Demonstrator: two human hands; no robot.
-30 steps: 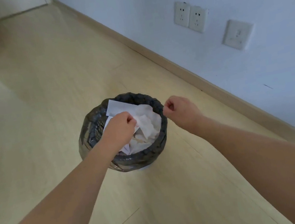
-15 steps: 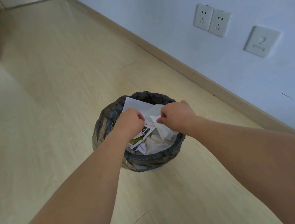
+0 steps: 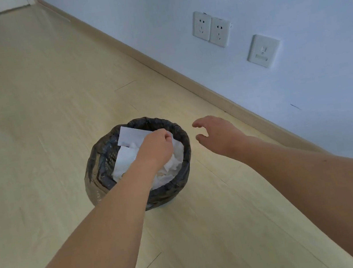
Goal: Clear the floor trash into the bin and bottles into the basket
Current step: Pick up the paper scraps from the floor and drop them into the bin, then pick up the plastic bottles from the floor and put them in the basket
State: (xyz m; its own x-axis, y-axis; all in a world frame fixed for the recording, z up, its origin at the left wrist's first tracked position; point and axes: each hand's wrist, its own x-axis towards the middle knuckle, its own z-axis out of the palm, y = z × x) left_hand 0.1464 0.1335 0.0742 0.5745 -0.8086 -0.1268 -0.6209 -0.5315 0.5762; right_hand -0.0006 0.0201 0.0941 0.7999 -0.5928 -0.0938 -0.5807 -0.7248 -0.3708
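Note:
A round bin lined with a black bag (image 3: 97, 170) stands on the floor and holds crumpled white paper trash (image 3: 125, 156) and a flat white sheet. My left hand (image 3: 156, 147) is over the bin's mouth with its fingers curled, down among the paper. A bit of white paper shows at its fingertips; anything else in its grip is hidden. My right hand (image 3: 215, 132) hovers just right of the bin's rim, fingers spread and empty. No bottle or basket is in view.
Pale wood floor (image 3: 49, 108) stretches away to the left and behind the bin. A blue-white wall with a skirting board (image 3: 211, 95) runs along the right, carrying two sockets (image 3: 211, 28) and a switch plate (image 3: 263, 50).
My right hand has let go of its paper, opened and pulled away to the right of the bin. My left hand has stayed over the bin, and the printed packet it held no longer shows.

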